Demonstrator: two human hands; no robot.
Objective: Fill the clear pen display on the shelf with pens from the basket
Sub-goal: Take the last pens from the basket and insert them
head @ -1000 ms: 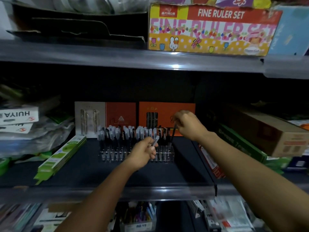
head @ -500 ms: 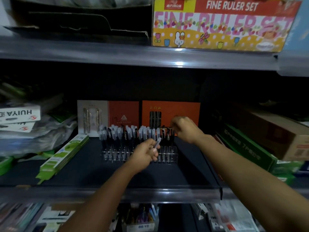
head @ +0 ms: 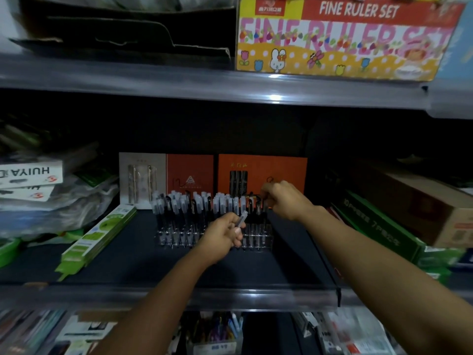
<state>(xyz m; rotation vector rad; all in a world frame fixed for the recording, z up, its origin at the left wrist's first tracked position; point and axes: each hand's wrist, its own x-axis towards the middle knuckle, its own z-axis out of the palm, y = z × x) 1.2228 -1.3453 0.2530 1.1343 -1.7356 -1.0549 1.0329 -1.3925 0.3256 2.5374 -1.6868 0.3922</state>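
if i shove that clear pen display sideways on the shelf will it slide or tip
Probably slide: the clear pen display is low and wide, on a flat dark shelf. The tall pens standing in it would likely rattle or lean. It looks like light, rigid plastic, so a gentle push should do.

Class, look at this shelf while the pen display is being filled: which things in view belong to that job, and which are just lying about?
Part of the job:
clear pen display
pen held in the left hand
right hand at the display's right end

Just lying about:
ruler set box
orange boxes
green packs
brown carton
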